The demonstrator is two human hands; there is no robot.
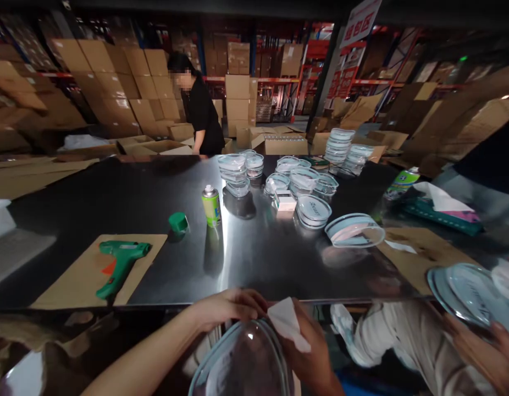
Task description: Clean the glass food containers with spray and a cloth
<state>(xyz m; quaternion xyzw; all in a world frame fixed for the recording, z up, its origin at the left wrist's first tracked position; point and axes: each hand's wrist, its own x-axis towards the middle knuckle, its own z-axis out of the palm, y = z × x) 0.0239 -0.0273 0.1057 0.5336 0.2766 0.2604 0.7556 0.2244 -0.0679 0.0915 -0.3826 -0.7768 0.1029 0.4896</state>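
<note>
You are holding a clear domed glass dish [242,366] low in your view, just on your side of the edge of the steel desk [254,264]. Your right grip [308,352] is clenching a white paper tissue [288,324] and pressing it against the upper part of the glass. Your left grip [225,311] is curling over the far side of the dish, its fingers [252,301] reaching toward the tissue; you cannot tell whether it is clamping the glass or only resting there. The dish is sitting directly below and between both grips.

On the desk, a green glue gun [121,265] is lying on a cardboard sheet [68,286], while a green plastic cap [178,222] and a spray can with a green label [211,206] are standing just beyond it. Stacks of round glass dishes [233,173] are standing farther along, around a small white box [285,201], and a single glass dish [355,230] is lying tilted toward the right. At your right, a co-worker's hand [481,352] is holding another round glass dish [469,291]. Across the desk, a person in black [200,110] is bending among cardboard cartons [106,82].
</note>
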